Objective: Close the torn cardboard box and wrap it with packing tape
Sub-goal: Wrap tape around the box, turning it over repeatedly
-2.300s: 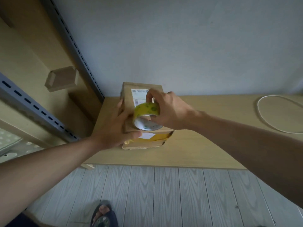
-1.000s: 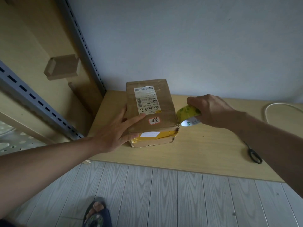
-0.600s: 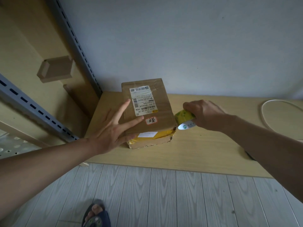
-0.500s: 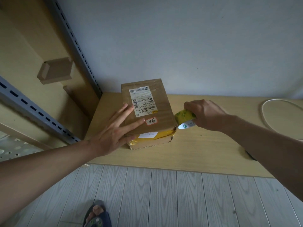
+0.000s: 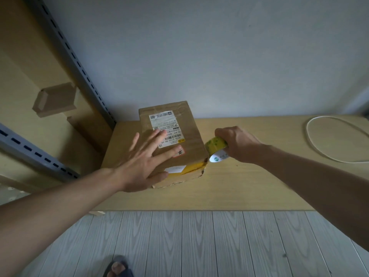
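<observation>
Since earlier, my left hand (image 5: 139,166) slid flat, fingers spread, atop the light, stiff cardboard box (image 5: 171,140); my right hand (image 5: 237,144) gripped the tape roll (image 5: 216,149).

One head-worn wide-angle view looks forward and steeply down from above the table (image 5: 239,188), facing the wall. It sits close over the box (image 5: 189,124), with floor planks and a sandalled foot (image 5: 117,268) at the bottom edge
</observation>
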`<state>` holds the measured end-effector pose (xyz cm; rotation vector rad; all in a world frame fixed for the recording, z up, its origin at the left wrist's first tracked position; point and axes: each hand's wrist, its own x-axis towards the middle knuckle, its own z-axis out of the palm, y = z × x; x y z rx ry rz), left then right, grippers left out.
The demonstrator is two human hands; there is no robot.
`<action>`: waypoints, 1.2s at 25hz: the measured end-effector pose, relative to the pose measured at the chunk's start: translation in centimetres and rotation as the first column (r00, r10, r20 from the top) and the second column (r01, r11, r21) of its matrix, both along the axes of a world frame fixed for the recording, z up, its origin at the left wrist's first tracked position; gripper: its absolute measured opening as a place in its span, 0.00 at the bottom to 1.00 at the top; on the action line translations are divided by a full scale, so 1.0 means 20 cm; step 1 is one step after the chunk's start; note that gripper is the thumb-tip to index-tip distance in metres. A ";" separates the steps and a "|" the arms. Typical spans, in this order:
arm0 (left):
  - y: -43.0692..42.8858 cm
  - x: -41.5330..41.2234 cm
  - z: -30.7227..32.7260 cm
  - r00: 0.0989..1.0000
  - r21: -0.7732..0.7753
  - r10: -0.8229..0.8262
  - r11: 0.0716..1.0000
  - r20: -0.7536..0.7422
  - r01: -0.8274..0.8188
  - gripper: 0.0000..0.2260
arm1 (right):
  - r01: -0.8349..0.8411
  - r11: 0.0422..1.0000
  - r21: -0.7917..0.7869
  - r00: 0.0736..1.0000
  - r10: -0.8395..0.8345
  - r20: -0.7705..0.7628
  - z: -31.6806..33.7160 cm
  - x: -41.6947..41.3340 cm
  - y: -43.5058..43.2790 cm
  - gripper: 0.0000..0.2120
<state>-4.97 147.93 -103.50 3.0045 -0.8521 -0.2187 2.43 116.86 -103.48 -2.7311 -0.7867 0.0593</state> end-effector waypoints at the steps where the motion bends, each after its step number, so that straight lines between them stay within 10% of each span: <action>1: -0.07 0.03 0.02 0.992 0.034 0.067 0.997 -0.107 -0.064 0.34 | 0.013 1.000 0.001 1.000 -0.013 -0.005 0.00 -0.01 0.00 0.08; 7: -0.53 0.21 0.10 0.851 0.221 0.432 0.899 -0.300 -0.378 0.51 | 0.023 1.000 -0.010 0.998 -0.024 -0.057 0.00 -0.02 -0.01 0.09; 13: -0.76 0.23 0.22 0.898 0.225 0.364 0.923 -0.248 -0.312 0.34 | 0.065 0.996 0.063 0.997 -0.063 -0.038 0.02 -0.03 -0.14 0.08; 18: -0.81 0.14 0.27 0.947 -0.023 0.255 0.964 -0.196 -0.264 0.30 | 0.117 0.953 0.278 0.966 -0.174 0.191 0.17 -0.05 -0.27 0.07; 21: -0.72 0.12 0.26 0.984 -0.446 0.171 0.879 -0.043 -0.172 0.27 | 0.120 0.874 0.470 0.920 -0.276 0.279 0.37 -0.04 -0.21 0.06; 28: -0.36 0.01 -0.03 0.950 -0.641 0.202 0.702 -0.237 -0.310 0.58 | 0.012 0.915 0.403 0.975 0.079 -0.206 0.38 -0.19 0.21 0.12; 30: -0.29 0.01 -0.07 0.931 -0.681 0.145 0.646 -0.336 -0.346 0.54 | -0.059 0.922 0.383 0.973 0.138 -0.183 0.35 -0.21 0.28 0.13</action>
